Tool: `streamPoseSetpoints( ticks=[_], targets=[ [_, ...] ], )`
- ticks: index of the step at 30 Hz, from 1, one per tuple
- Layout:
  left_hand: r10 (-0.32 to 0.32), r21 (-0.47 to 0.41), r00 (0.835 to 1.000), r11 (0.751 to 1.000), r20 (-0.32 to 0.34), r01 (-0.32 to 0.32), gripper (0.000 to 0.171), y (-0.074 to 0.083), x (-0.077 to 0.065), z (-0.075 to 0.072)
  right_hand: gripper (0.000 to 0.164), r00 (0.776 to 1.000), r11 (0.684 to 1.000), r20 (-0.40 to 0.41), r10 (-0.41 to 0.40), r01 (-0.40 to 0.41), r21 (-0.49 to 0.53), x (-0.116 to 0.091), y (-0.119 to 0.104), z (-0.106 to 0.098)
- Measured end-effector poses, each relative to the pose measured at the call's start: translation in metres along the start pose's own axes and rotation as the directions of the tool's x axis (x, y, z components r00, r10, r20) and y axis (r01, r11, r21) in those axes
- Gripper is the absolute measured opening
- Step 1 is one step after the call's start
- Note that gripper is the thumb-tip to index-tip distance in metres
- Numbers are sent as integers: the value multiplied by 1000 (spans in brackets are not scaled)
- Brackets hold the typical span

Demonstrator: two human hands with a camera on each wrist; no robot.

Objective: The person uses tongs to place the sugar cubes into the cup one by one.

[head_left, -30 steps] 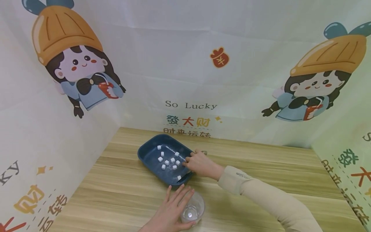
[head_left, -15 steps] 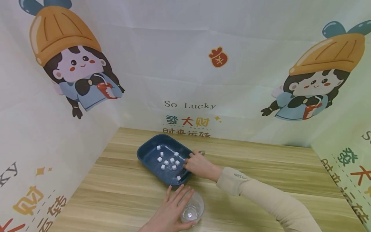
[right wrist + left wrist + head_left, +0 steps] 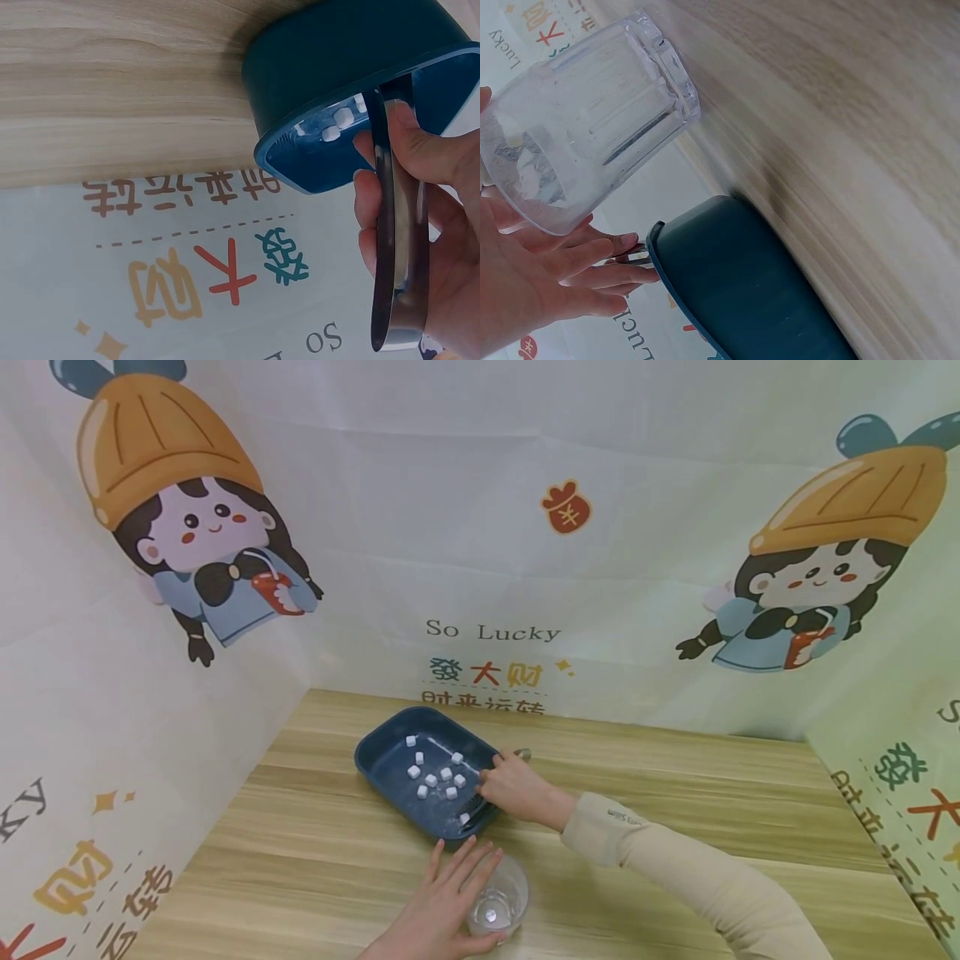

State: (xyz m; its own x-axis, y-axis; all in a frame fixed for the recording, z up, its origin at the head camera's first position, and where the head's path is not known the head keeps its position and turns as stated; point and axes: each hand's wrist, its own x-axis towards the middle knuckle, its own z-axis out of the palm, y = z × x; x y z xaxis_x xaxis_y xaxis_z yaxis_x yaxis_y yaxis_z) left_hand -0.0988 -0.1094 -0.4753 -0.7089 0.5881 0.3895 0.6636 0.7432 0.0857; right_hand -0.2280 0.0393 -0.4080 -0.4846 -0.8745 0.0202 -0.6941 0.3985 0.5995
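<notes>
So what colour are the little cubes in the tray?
White; the cubes show best in the head view.

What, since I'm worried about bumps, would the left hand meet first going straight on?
Likely the tray: its near end lies right ahead of the left hand, though any touch is unclear.

10 cubes [image 3: 431, 781] in tray [image 3: 386, 760]; tray on table [image 3: 300, 818], behind cup [image 3: 507, 893]; tongs [image 3: 385, 232] at tray's right side.

A deep, dark blue rectangular tray [image 3: 390, 768] sits near the far edge of the wood-grain desk [image 3: 637, 777], small white cubes [image 3: 446, 773] scattered inside. Shiny metal tongs [image 3: 385, 240] reach into it. A transparent cup [image 3: 506, 893] stands upright farther from that edge.
</notes>
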Motion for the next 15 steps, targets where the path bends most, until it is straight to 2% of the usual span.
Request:
streamPoseSetpoints(
  ticks=[15],
  targets=[
    [-4, -12, 1000, 1000, 11, 4, 80, -1, 1, -1, 19, 999, 999, -9, 32, -32, 13, 1, 2, -1]
  ],
)
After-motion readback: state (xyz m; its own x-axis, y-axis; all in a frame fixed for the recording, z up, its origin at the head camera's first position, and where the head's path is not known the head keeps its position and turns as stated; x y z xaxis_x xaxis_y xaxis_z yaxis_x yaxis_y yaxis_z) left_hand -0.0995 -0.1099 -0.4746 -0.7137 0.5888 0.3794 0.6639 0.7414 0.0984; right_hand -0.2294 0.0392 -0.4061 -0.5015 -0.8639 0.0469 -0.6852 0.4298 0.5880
